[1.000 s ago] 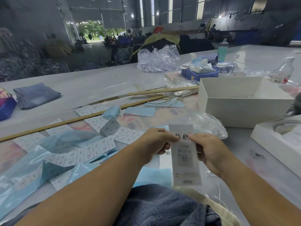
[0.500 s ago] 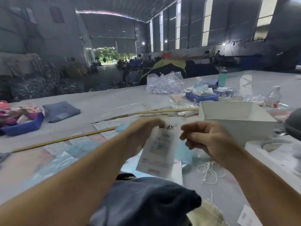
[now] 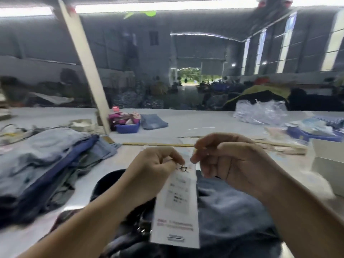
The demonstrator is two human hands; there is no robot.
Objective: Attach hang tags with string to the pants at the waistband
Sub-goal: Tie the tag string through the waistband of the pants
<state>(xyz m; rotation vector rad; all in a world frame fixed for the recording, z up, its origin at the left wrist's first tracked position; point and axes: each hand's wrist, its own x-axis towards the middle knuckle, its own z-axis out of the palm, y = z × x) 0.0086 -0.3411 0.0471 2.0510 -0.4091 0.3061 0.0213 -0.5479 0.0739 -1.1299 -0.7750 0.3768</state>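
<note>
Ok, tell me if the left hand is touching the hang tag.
Touching. The head view shows the left hand pinching the hang tag at its top edge.

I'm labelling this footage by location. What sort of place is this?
Probably a garment factory's finishing hall: stacked folded denim jeans on a long grey worktable, a white paper hang tag in hand, high windowed walls.

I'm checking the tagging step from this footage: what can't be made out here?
- String: too thin and blurred between left hand and right hand, head view.
- Hang tag print: blurred.
- Pants waistband: hidden by tag and forearms.
- Right hand's grip: fingertips face away.
</note>
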